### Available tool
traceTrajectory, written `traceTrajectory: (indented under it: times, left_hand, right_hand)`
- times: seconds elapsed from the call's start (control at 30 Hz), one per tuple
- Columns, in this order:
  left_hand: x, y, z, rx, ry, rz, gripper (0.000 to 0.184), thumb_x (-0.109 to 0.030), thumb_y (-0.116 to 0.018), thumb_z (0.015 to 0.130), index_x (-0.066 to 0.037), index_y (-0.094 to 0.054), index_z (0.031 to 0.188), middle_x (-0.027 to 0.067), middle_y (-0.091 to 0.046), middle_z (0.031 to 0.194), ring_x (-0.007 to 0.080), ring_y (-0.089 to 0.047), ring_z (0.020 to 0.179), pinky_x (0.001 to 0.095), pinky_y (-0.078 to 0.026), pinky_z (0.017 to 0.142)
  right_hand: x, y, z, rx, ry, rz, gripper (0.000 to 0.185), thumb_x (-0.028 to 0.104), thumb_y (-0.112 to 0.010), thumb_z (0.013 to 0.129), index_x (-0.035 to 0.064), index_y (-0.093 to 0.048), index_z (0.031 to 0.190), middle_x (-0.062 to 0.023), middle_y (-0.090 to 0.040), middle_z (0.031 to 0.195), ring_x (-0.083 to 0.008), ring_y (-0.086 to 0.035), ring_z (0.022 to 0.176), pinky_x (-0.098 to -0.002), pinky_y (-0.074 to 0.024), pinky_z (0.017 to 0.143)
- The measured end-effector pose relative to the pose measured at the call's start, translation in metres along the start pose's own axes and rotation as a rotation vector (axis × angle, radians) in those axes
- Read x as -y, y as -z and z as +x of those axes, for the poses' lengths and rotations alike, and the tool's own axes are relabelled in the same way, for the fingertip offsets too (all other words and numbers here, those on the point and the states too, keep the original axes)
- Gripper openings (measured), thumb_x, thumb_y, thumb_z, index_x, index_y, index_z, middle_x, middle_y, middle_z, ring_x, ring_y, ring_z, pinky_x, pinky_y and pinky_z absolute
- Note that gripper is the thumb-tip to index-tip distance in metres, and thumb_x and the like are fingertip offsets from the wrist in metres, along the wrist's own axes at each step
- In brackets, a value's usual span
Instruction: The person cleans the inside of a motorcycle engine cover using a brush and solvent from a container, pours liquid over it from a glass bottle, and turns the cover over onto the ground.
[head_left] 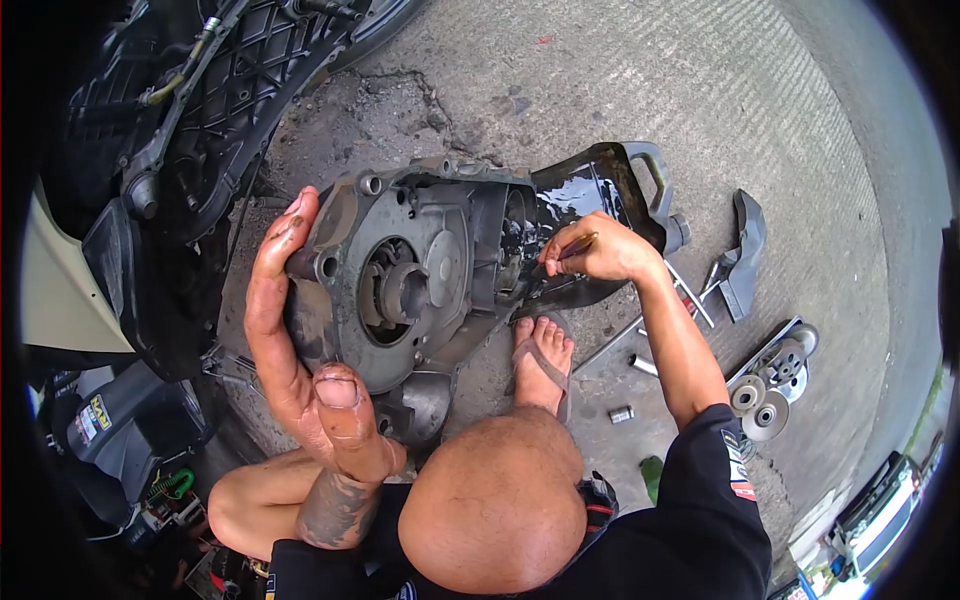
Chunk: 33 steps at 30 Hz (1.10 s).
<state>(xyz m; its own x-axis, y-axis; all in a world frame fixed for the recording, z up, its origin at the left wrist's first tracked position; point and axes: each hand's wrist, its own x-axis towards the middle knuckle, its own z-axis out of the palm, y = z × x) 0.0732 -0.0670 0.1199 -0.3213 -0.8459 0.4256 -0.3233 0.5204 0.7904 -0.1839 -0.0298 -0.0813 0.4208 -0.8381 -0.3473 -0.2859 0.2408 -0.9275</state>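
Observation:
A grey metal engine casing [430, 250] with a round opening lies on the ground at the centre. My left hand [310, 370] is spread around the casing's left side, thumb and fingers apart, holding it. Behind the casing's right end is a black pan [590, 185] with wet, shiny liquid in it. My right hand [590, 250] is over the pan's near part, its fingers pinched round a thin tool like a brush, whose tip points toward the casing's inner cavity. Most of that tool is hidden by the fingers.
Black vehicle parts [250, 80] stand at the upper left. A black plastic piece [742, 255], metal rods [690, 292], round metal parts [770, 380] and a small metal cylinder [621, 413] lie at right. My sandalled foot [542, 365] is beside the casing.

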Motion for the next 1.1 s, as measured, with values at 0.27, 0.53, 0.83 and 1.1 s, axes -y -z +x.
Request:
traceTrajectory:
  times: [0.27, 0.53, 0.83, 1.1]
  left_hand:
    - [-0.001, 0.001, 0.001, 0.024, 0.016, 0.025, 0.071, -0.056, -0.042, 0.098, -0.004, -0.041, 0.146, 0.0236, -0.045, 0.146, 0.0408, -0.044, 0.137, 0.0561, -0.029, 0.117]
    - [0.001, 0.000, 0.001, 0.008, -0.006, 0.010, 0.076, -0.058, -0.042, 0.097, 0.002, -0.042, 0.144, 0.0254, -0.047, 0.144, 0.0392, -0.045, 0.136, 0.0543, -0.029, 0.118]
    - [0.002, -0.001, 0.001, -0.012, 0.010, 0.016, 0.078, -0.056, -0.045, 0.094, 0.004, -0.044, 0.143, 0.0256, -0.048, 0.143, 0.0375, -0.046, 0.135, 0.0530, -0.029, 0.118]
    - [-0.005, -0.004, 0.002, -0.001, -0.118, -0.121, 0.072, -0.051, -0.045, 0.094, 0.003, -0.045, 0.142, 0.0259, -0.049, 0.143, 0.0371, -0.046, 0.136, 0.0522, -0.028, 0.118]
  right_hand:
    - [0.006, -0.001, 0.006, 0.003, -0.075, -0.112, 0.012, 0.001, -0.073, 0.080, 0.0014, -0.075, 0.092, -0.0076, -0.076, 0.102, -0.0171, -0.071, 0.093, -0.0318, -0.0551, 0.084]
    - [-0.005, -0.012, 0.007, -0.073, -0.057, -0.042, 0.012, 0.001, -0.073, 0.079, 0.0021, -0.076, 0.090, -0.0077, -0.077, 0.097, -0.0191, -0.073, 0.090, -0.0313, -0.0562, 0.082]
    - [0.017, -0.029, 0.022, -0.722, 0.274, -0.268, 0.016, -0.004, -0.071, 0.078, 0.0016, -0.073, 0.093, -0.0128, -0.073, 0.109, -0.0293, -0.070, 0.106, -0.0367, -0.0550, 0.090]
    - [-0.008, -0.080, 0.009, -0.729, 0.065, -0.010, 0.015, -0.001, -0.065, 0.079, 0.0003, -0.073, 0.092, -0.0144, -0.075, 0.090, -0.0286, -0.074, 0.080, -0.0363, -0.0584, 0.078]
